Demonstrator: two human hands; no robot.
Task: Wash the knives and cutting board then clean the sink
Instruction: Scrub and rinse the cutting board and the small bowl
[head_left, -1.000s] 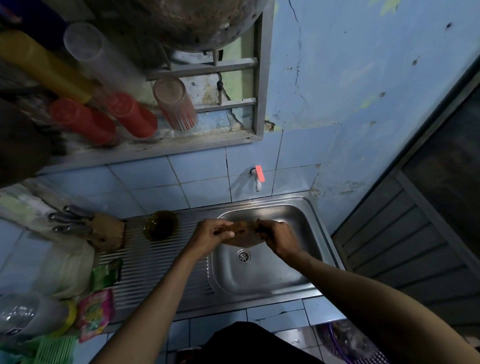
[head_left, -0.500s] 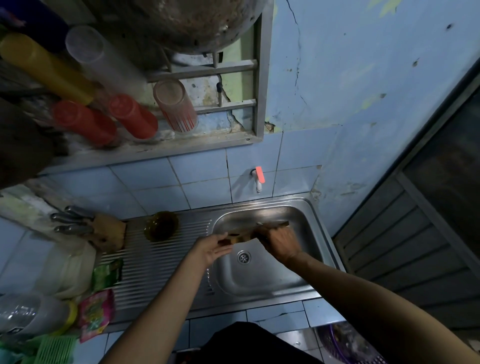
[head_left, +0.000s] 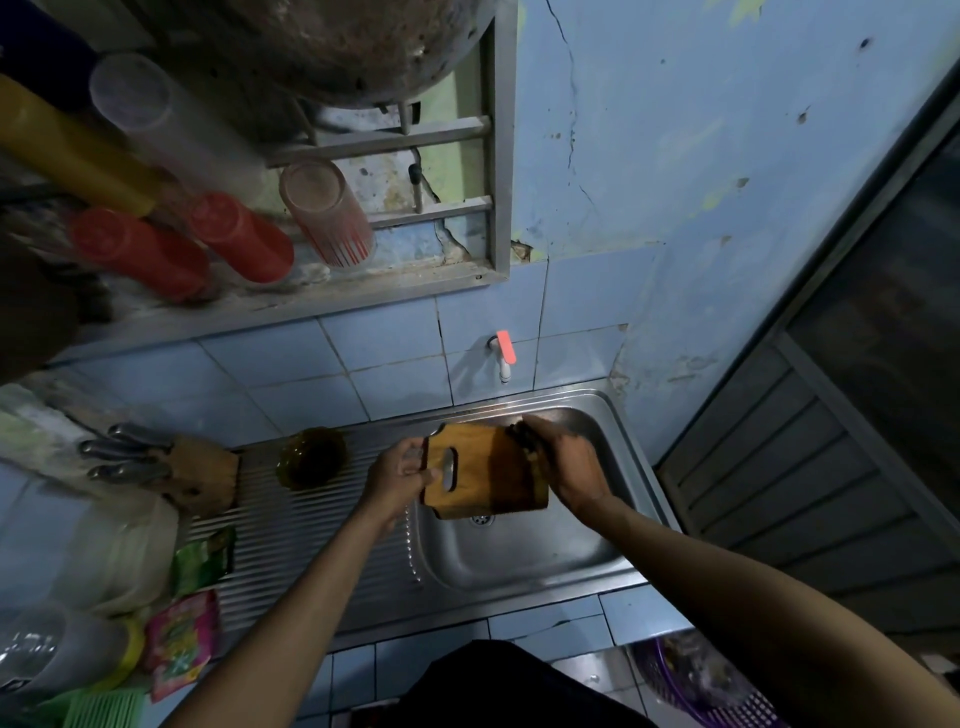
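Observation:
A small wooden cutting board (head_left: 485, 470) with a slot handle is held flat-face up over the steel sink (head_left: 524, 561). My left hand (head_left: 397, 475) grips its handle end, thumb by the slot. Against the board's right edge, my right hand (head_left: 566, 462) holds a dark scrubber (head_left: 524, 439). Several knives (head_left: 124, 454) stand in a wooden block (head_left: 200, 478) at the left end of the drainboard.
A tap with a pink handle (head_left: 504, 353) juts from the tiled wall above the basin. A dark green bowl (head_left: 311, 457) sits on the ribbed drainboard (head_left: 291, 540). Packets (head_left: 179, 642) and plastic containers (head_left: 62, 649) crowd the left counter. Cups (head_left: 327, 213) line the window ledge.
The board has tilted from edge-on to face up and risen over the drain. My left hand shifted to the handle end; my right hand moved to the board's right edge.

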